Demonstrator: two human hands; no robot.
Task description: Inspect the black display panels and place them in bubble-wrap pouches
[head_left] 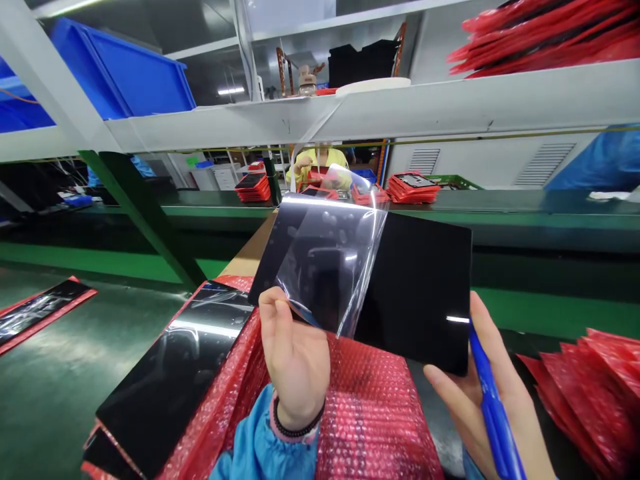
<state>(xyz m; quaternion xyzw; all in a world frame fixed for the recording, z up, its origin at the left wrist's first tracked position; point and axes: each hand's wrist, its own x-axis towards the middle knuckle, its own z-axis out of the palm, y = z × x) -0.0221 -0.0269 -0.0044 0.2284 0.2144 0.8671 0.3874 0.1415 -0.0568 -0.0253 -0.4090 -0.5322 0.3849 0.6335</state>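
A black glass screen panel (420,287) is held up in front of me, tilted. My right hand (500,387) grips its right edge, and a blue pen (493,407) lies in the same hand. At the panel's lower left, my left hand (295,360) pinches the corner of a clear protective film (330,260). That film is partly lifted, curling up over the left half of the panel. Below the hands lies red bubble wrap (380,407). Left of it, another black screen panel (175,367) rests on a stack with red wrap.
Red bubble bags (595,393) are piled at the right, with more red bags (550,37) on the shelf (450,110) above. A green post (145,220) stands at left. A blue bin (125,73) sits overhead. Across the line is a person in yellow (320,160).
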